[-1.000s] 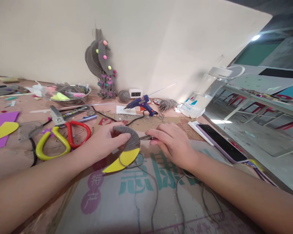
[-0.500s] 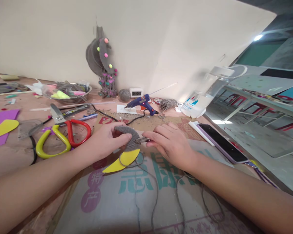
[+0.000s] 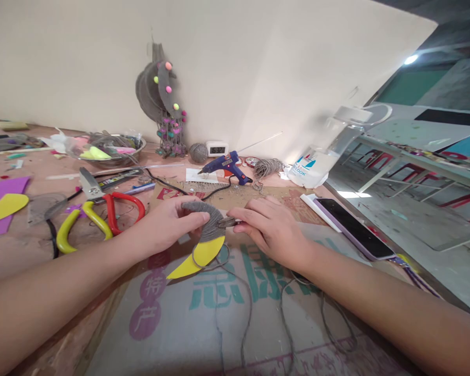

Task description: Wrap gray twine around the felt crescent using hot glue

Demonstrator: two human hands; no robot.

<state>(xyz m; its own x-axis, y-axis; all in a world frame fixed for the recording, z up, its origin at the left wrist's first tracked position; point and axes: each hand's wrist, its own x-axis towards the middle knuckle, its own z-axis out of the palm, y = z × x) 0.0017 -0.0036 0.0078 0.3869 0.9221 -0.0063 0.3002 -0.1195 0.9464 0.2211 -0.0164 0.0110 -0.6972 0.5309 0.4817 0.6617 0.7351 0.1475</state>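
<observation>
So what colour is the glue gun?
The glue gun is blue, seen in the head view.

Lighting: bright, even; lamp glare (image 3: 410,59) upper right. Soft shadows on wall (image 3: 258,62). Wide-angle bending at edges; forearms blurred.

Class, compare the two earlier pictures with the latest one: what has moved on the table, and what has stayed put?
The right hand has slid leftward, bringing its pinched grey yarn closer to the yellow crescent. The left hand keeps gripping the crescent's wrapped end. Scissors, glue gun and phone lie as before.
</observation>
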